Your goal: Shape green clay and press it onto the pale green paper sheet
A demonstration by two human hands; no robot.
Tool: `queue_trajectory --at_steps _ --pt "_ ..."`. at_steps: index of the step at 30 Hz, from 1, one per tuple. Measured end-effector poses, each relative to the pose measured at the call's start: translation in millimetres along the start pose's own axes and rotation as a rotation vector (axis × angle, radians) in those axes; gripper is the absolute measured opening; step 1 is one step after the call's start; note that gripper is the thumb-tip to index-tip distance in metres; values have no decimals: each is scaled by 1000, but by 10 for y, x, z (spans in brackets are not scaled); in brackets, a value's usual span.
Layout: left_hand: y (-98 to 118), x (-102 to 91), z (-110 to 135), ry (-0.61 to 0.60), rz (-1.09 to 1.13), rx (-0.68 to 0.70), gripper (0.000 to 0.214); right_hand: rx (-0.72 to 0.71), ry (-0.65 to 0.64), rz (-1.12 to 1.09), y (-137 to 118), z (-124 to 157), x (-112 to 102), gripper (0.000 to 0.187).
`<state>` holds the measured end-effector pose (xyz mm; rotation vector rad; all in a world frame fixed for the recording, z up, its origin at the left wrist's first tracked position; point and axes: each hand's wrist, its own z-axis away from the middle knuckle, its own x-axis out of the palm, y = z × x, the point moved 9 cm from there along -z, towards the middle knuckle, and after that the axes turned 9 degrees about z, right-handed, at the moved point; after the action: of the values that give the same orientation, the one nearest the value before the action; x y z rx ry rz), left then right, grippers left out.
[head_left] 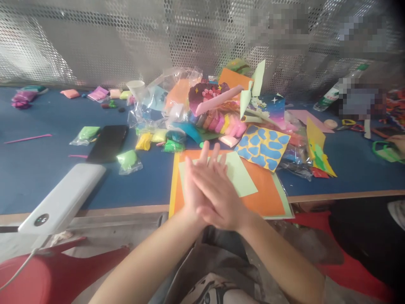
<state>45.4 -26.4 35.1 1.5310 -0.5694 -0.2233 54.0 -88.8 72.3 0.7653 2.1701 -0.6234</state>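
Orange card [267, 196] beneath both hands [205, 185]

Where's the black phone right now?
In the head view, the black phone lies on the blue table, left of the orange card, between a bag of green clay and the white power bank.

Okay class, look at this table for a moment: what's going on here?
A person holds their left hand and right hand pressed flat together over an orange card, with pale green paper lying on it. Neither hand grips anything. On the blue table nearby lie a yellow card with blue shapes, a bag of green clay and a black phone. Another person's hand shows at the far right.
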Motion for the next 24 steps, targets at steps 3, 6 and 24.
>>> queue_trajectory --at_steps 3,6,24 --pt "90 -239 24 135 206 10 63 43 2 -8 126 -26 27 55" --pt "118 -352 32 189 178 -9 68 78 48 -148 177 10 59 47" --pt "-48 -943 89 -164 -1185 254 26 194 -300 -190 491 -36 506 10"
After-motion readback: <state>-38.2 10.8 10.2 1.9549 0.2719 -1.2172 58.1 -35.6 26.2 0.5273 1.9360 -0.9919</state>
